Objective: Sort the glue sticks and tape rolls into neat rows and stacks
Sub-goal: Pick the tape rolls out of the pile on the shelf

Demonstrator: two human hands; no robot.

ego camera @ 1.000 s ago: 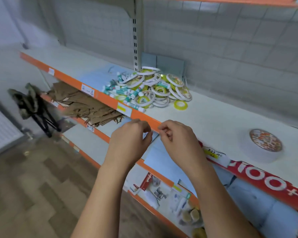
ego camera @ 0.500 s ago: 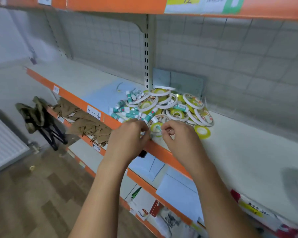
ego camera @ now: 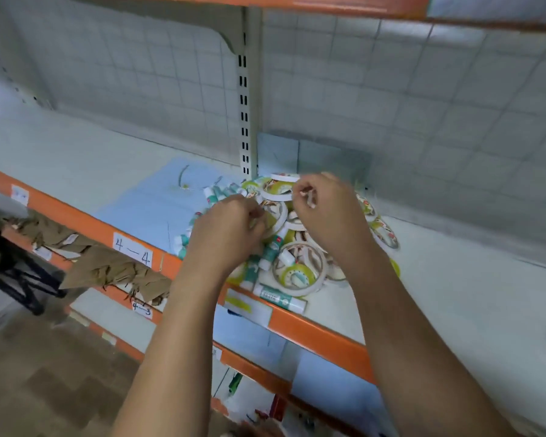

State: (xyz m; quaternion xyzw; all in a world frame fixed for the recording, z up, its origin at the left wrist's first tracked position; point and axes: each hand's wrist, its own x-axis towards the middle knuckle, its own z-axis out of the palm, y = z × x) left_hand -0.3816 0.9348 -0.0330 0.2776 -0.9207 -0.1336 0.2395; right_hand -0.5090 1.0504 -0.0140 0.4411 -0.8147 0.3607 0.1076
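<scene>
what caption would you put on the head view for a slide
Left hand and right hand poised over a jumbled pile of glue sticks and tape rolls on an orange-edged shelf.

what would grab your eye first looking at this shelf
A jumbled pile of tape rolls and glue sticks lies on the shelf by its orange front edge. The left hand and right hand hover over the pile, fingers curled; blur hides what they hold, if anything. A handwritten 4-4 label sits on the edge further left.
</scene>
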